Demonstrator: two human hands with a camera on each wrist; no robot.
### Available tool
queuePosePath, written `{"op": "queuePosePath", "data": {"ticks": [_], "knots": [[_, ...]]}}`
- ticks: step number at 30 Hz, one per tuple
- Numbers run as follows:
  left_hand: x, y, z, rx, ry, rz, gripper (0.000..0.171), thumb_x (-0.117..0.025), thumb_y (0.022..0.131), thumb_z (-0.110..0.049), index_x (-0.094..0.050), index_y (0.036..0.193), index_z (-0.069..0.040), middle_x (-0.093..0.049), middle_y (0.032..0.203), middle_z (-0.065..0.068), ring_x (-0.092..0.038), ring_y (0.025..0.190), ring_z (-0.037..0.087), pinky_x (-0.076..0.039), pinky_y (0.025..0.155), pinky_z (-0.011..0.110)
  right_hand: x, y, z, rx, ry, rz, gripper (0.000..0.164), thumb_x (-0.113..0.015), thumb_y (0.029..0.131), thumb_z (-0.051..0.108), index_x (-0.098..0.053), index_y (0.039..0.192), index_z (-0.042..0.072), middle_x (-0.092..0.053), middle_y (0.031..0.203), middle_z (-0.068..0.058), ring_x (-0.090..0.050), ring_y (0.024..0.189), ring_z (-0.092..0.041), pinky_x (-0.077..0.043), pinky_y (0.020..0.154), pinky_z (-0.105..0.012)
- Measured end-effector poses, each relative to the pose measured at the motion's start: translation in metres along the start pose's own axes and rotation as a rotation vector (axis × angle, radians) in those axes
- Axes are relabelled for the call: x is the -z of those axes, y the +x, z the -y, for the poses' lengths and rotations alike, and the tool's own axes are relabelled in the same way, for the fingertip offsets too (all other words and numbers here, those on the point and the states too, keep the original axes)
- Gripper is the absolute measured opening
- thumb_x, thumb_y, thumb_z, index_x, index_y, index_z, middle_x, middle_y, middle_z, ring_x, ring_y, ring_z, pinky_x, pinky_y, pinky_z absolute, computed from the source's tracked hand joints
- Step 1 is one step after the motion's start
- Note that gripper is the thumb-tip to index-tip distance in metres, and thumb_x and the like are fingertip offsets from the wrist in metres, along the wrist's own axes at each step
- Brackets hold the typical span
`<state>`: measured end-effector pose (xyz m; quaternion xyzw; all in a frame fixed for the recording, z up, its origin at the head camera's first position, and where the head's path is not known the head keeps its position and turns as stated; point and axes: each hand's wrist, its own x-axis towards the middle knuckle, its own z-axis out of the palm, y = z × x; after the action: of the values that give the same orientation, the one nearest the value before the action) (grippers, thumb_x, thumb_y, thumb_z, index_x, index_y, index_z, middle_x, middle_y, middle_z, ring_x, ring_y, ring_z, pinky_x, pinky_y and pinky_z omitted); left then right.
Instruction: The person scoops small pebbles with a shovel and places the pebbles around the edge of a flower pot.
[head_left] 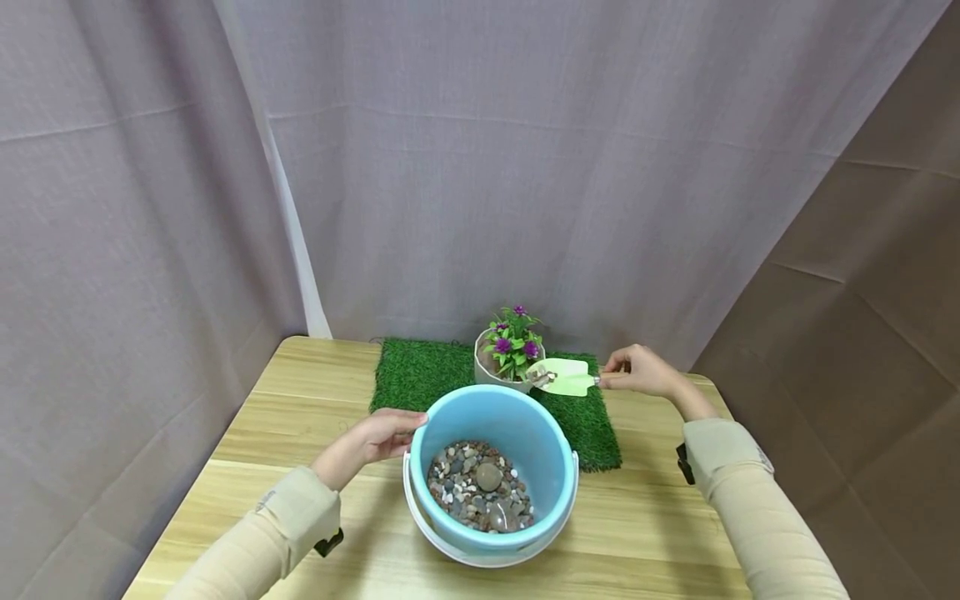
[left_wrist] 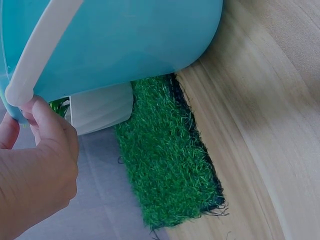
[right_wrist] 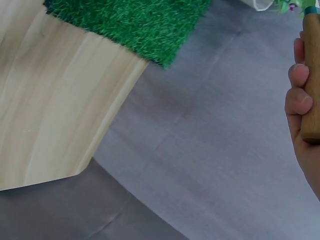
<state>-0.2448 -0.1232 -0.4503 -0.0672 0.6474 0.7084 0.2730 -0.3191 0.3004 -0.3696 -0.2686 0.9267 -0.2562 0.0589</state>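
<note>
A light blue bucket with a white handle holds small mixed pebbles and a couple of larger stones. My left hand pinches its rim at the left side, close to where the handle joins. In my right hand is the wooden handle of a pale green trowel, fingers curled round it. Some pebbles lie on the trowel's blade, whose tip is at the rim of a white flowerpot. Purple flowers with green leaves stand in that pot.
The pot stands on a green artificial grass mat, behind the bucket. Underneath is a light wooden table. Grey cloth hangs behind the table, and a brown cloth is to the right.
</note>
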Motion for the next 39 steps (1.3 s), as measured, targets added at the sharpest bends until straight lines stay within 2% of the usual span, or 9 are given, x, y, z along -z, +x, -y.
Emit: {"op": "queuePosePath", "data": {"ticks": [10, 15, 25, 31, 39], "knots": [[0.0, 0.0, 0.0, -0.005, -0.002, 0.003, 0.046, -0.058, 0.093, -0.014, -0.046, 0.131, 0.01, -0.064, 0.075, -0.003, -0.06, 0.066, 0.004, -0.058, 0.065, 0.014, -0.002, 0.003, -0.013, -0.046, -0.039, -0.066, 0.014, -0.071, 0.081, 0.013, -0.069, 0.078, -0.001, -0.064, 0.068, -0.005, -0.044, 0.056, -0.005, -0.041, 0.048, -0.018], [0.0, -0.001, 0.001, -0.013, -0.005, 0.013, 0.044, -0.057, 0.094, -0.013, -0.047, 0.13, 0.011, -0.064, 0.074, -0.004, -0.06, 0.066, 0.004, -0.058, 0.064, 0.014, -0.005, 0.004, -0.019, -0.107, -0.038, -0.081, 0.018, -0.071, 0.082, 0.016, -0.068, 0.078, -0.001, -0.065, 0.071, -0.006, -0.048, 0.059, -0.009, -0.044, 0.052, -0.021], [0.0, 0.0, 0.001, -0.019, -0.019, 0.019, 0.043, -0.057, 0.094, -0.013, -0.048, 0.129, 0.01, -0.064, 0.072, -0.004, -0.059, 0.064, 0.003, -0.056, 0.062, 0.012, -0.015, 0.014, -0.021, -0.228, -0.074, -0.151, 0.022, -0.069, 0.082, 0.021, -0.067, 0.074, 0.001, -0.063, 0.069, -0.005, -0.046, 0.059, -0.013, -0.04, 0.052, -0.023], [-0.001, 0.0, 0.002, -0.017, -0.017, 0.017, 0.044, -0.057, 0.094, -0.013, -0.047, 0.129, 0.01, -0.064, 0.073, -0.004, -0.059, 0.065, 0.003, -0.056, 0.062, 0.012, -0.018, 0.02, -0.019, -0.278, -0.089, -0.163, 0.024, -0.069, 0.083, 0.023, -0.068, 0.075, 0.001, -0.064, 0.073, -0.008, -0.048, 0.061, -0.014, -0.041, 0.052, -0.023], [-0.001, 0.0, 0.001, -0.011, -0.025, 0.004, 0.044, -0.057, 0.093, -0.013, -0.048, 0.129, 0.01, -0.064, 0.072, -0.004, -0.06, 0.065, 0.003, -0.057, 0.063, 0.013, -0.02, 0.031, -0.016, -0.332, -0.12, -0.14, 0.025, -0.069, 0.083, 0.026, -0.065, 0.072, 0.004, -0.059, 0.067, -0.002, -0.043, 0.058, -0.014, -0.035, 0.049, -0.023]]}}
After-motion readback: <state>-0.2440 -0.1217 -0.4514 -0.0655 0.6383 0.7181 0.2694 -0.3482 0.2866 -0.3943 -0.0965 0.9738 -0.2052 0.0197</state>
